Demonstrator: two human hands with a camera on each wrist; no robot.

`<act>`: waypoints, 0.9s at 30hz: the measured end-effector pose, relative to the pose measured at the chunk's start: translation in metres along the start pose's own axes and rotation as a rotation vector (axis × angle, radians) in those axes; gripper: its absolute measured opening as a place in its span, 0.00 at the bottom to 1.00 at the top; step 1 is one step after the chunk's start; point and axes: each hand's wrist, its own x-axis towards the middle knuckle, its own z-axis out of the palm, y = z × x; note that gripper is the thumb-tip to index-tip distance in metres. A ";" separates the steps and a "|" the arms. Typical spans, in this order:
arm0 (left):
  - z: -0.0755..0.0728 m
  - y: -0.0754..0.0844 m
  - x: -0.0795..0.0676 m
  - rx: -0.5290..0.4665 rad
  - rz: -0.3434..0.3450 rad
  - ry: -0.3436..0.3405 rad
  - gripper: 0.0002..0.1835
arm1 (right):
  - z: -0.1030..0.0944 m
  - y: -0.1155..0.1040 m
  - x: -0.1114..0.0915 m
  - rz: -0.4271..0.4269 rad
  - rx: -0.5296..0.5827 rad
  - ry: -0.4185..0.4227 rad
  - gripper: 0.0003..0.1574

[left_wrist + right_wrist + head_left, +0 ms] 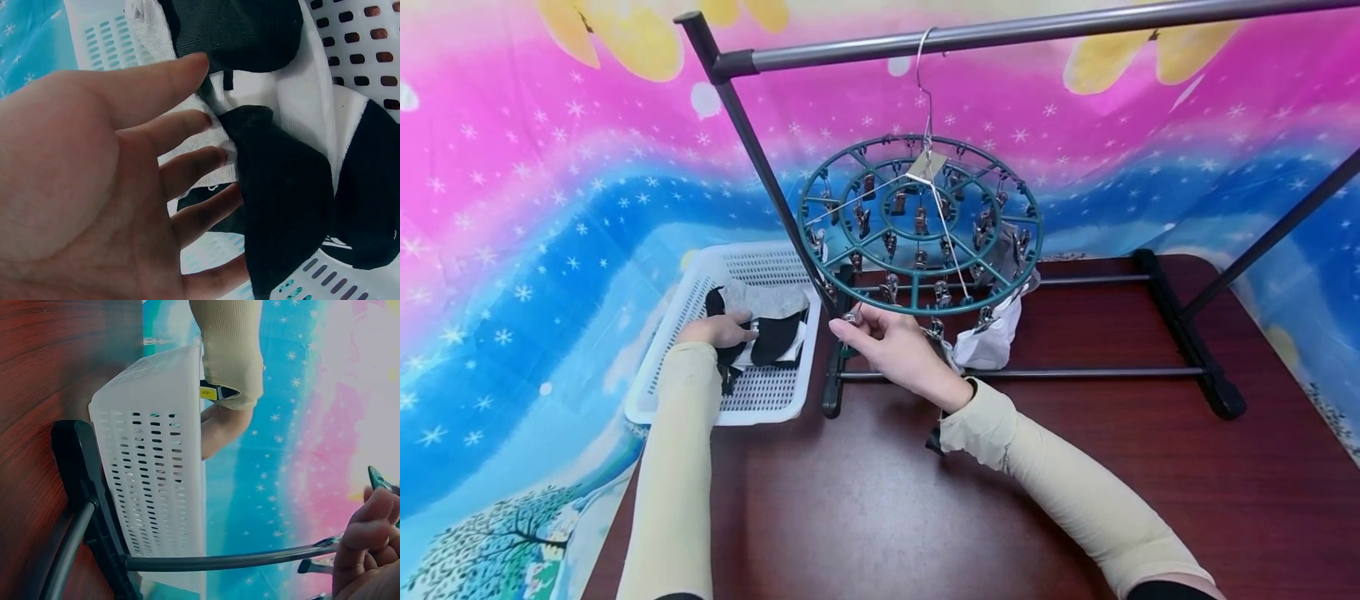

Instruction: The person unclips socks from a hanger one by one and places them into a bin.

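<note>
At the left of the head view, the left hand (711, 331) dips into a white basket (760, 406), fingers loosely extended and the thumb apart from them; its wrist view shows fingertips meeting the edge of a black sock (284, 194), where the ends of some are partly lost to sight. How many socks lie there cannot be told, since black, white and grey pieces overlap. Near the center, the right hand (906, 350) pinches a metal clip (850, 317) between thumb and forefinger at the near left edge of a round green hanger (914, 311); the fingers hide much of that clip, and the right wrist view cuts the hand off at its lower right corner. A white cloth (988, 343) hangs at the hanger's right side, partly covered by rings and clips. The hanger hooks over a metal rack (758, 158), whose slanting left upright crosses in front of the basket's upper right corner. Below the right wrist, a dark piece (935, 440) is mostly covered and hard to identify. Reddish-brown bench (850, 500) spreads beneath; a patterned backdrop (587, 167) fills the upper left.
</note>
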 end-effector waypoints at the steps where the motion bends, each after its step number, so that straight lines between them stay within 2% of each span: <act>1: 0.000 -0.001 0.000 0.004 0.001 -0.002 0.39 | 0.001 -0.001 -0.001 -0.016 -0.003 0.002 0.16; 5: 0.000 -0.003 0.001 0.020 0.018 0.012 0.39 | 0.004 -0.007 -0.006 -0.097 -0.009 0.023 0.17; 9: 0.000 -0.004 0.000 0.019 0.030 0.011 0.39 | 0.008 -0.015 -0.014 -0.161 -0.009 0.019 0.34; 12: -0.001 -0.005 -0.001 0.020 0.044 0.015 0.39 | 0.009 -0.023 -0.025 -0.178 -0.071 0.017 0.43; 15: -0.002 -0.002 -0.004 0.011 0.096 0.045 0.38 | 0.006 -0.032 -0.038 -0.208 -0.169 0.052 0.44; 18: -0.005 0.000 -0.007 -0.016 0.149 0.088 0.37 | -0.001 -0.041 -0.051 -0.265 -0.265 0.120 0.43; 21: -0.007 0.004 -0.013 -0.034 0.181 0.124 0.37 | -0.010 -0.050 -0.061 -0.352 -0.344 0.191 0.36; 24: -0.010 0.010 -0.022 -0.036 0.201 0.148 0.36 | -0.022 -0.057 -0.067 -0.463 -0.396 0.247 0.25; 27: -0.011 0.018 -0.037 -0.042 0.245 0.176 0.36 | -0.040 -0.063 -0.069 -0.589 -0.408 0.296 0.19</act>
